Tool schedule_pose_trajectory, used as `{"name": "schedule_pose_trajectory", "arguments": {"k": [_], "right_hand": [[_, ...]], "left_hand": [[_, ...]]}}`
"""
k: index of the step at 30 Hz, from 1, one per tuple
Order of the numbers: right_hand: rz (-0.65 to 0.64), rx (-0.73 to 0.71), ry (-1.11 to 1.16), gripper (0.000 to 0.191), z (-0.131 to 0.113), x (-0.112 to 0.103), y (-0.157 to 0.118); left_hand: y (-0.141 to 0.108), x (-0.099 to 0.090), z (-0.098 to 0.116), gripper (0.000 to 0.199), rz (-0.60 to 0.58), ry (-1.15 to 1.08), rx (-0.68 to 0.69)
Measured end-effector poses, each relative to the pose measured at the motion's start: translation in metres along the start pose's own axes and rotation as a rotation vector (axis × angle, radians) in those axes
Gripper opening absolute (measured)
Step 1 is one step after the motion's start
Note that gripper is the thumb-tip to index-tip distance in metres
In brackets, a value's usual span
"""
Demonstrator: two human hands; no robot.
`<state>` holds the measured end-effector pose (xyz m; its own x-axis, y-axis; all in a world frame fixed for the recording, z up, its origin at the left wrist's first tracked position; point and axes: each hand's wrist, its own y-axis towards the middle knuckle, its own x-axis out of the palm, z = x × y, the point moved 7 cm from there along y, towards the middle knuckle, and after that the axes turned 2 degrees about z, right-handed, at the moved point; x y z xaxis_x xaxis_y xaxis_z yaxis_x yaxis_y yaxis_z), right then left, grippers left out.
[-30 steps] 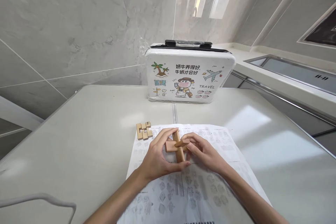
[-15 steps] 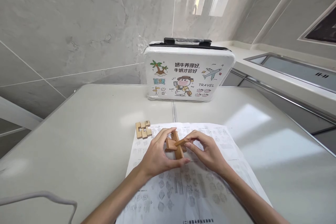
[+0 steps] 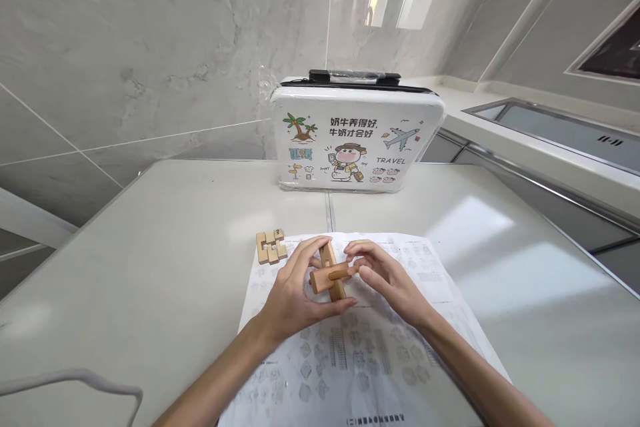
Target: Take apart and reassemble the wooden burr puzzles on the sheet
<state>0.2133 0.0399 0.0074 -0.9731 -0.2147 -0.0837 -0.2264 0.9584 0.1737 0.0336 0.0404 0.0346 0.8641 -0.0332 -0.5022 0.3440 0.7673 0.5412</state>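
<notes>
Above the printed sheet, my left hand (image 3: pixel 295 290) grips a wooden interlocking puzzle (image 3: pixel 323 278), its thumb at the near end and its fingers at the far end of one bar. Other light-brown bars cross that one, and a narrow stick points to the right. My right hand (image 3: pixel 387 277) is beside the stick's right end, fingers apart and slightly curled. Whether a fingertip touches the stick I cannot tell. Left of the far edge of the sheet lies a flat group of notched wooden pieces (image 3: pixel 271 247), marked with a 3.
The printed paper sheet (image 3: pixel 380 373) lies under my hands on the white table (image 3: pixel 165 267). A white case (image 3: pixel 360 140) with cartoon prints stands at the back, partly wrapped in clear plastic. A grey cable (image 3: pixel 75 377) curves in at the lower left.
The wooden puzzle has turned in my left hand, so its crossing bars lie at a different angle. My right hand has loosened from the stick, its fingers spreading.
</notes>
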Motion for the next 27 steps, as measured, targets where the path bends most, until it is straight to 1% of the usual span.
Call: {"name": "schedule_pose_trajectory", "arguments": {"k": [2,4,6,8,10,14,17,20,23,25,27], "right_hand": [[-0.004,0.12,-0.023,0.037,0.007,0.001,-0.001],[-0.062,0.207,-0.019,0.039,0.012,0.005,-0.002],[-0.16,0.243,0.067,0.04,0.013,0.014,-0.003],[-0.224,0.258,0.184,0.037,0.014,0.019,-0.004],[-0.231,0.271,0.285,0.034,0.017,0.02,-0.005],[-0.184,0.296,0.41,0.033,0.024,0.014,-0.005],[-0.095,0.304,0.437,0.037,0.026,0.006,-0.003],[0.073,0.255,0.399,0.039,0.024,-0.008,0.002],[0.237,0.206,0.26,0.037,0.024,-0.021,0.004],[0.29,0.202,0.146,0.037,0.026,-0.024,0.004],[0.314,0.198,0.042,0.037,0.028,-0.023,0.003]], "left_hand": [[0.0,-0.002,0.002,0.094,0.032,-0.002,0.047],[0.0,-0.003,0.004,0.096,0.035,-0.011,0.082],[0.0,-0.001,0.005,0.097,0.013,-0.027,0.1],[0.0,0.001,0.005,0.097,-0.015,-0.042,0.108],[0.0,0.002,0.005,0.095,-0.028,-0.047,0.107],[0.002,0.001,0.001,0.09,-0.02,-0.026,0.052],[0.002,0.0,-0.006,0.086,-0.01,-0.016,-0.066],[0.002,-0.001,-0.019,0.082,-0.007,-0.067,-0.288],[0.001,0.0,-0.028,0.076,0.033,-0.258,-0.488],[0.003,0.001,-0.03,0.067,0.068,-0.439,-0.571],[0.004,0.004,-0.03,0.058,0.076,-0.603,-0.632]]}}
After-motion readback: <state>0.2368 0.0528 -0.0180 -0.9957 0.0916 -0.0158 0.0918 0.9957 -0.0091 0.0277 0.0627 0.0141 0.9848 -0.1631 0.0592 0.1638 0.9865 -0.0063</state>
